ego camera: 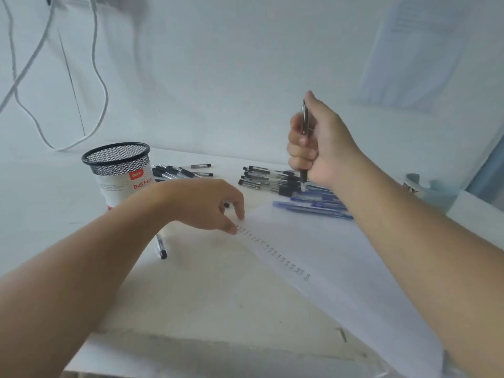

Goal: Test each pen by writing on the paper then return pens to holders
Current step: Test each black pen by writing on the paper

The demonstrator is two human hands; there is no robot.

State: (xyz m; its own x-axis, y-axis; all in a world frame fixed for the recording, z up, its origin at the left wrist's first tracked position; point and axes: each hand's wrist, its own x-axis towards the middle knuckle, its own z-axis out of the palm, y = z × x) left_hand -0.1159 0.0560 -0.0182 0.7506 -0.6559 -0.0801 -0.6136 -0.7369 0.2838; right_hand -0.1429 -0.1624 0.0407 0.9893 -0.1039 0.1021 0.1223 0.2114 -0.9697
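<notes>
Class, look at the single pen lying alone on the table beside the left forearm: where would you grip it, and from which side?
Probably pinch the lone pen across its clear barrel, just beyond the black end, coming from above on the near side: it lies flat on the table, and the left forearm hangs over its far end.

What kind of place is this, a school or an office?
Probably a plain work desk by a white wall, maybe an office or study. Clues: a mesh pen holder, heaps of loose pens, and a paper sheet with test scribbles.
</notes>
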